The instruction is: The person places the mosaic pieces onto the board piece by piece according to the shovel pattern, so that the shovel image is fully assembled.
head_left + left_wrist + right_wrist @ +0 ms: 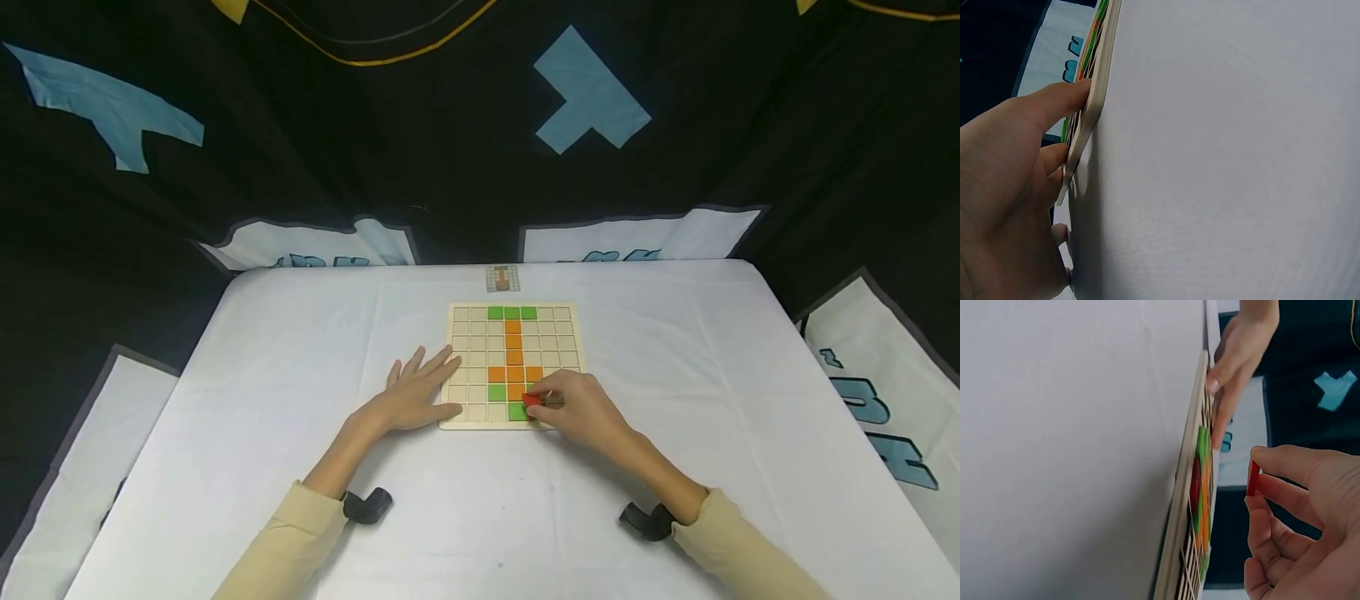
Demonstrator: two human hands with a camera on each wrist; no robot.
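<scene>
A square wooden grid board (pixel 468 414) lies on the table, with orange tiles (pixel 513 342) and green tiles (pixel 496 313) in some of its cells. My left hand (pixel 408 400) rests on the board's left edge, fingers spread. In the left wrist view, the thumb of the left hand (pixel 1016 156) touches the board's edge. My right hand (pixel 588 408) is over the board's lower right part. Between thumb and fingers, the right hand (pixel 1310 512) pinches a thin red tile (pixel 1253 478), held above the surface. Another red tile (pixel 1195 484) sits on the board, partly hidden in the head view.
Behind the board lies a small card (pixel 502 278) printed with a grid pattern. A white cloth covers the table (pixel 300 350). Black curtains (pixel 420 150) with blue shapes hang behind it. Black wrist mounts (pixel 367 506) sit at both cuffs.
</scene>
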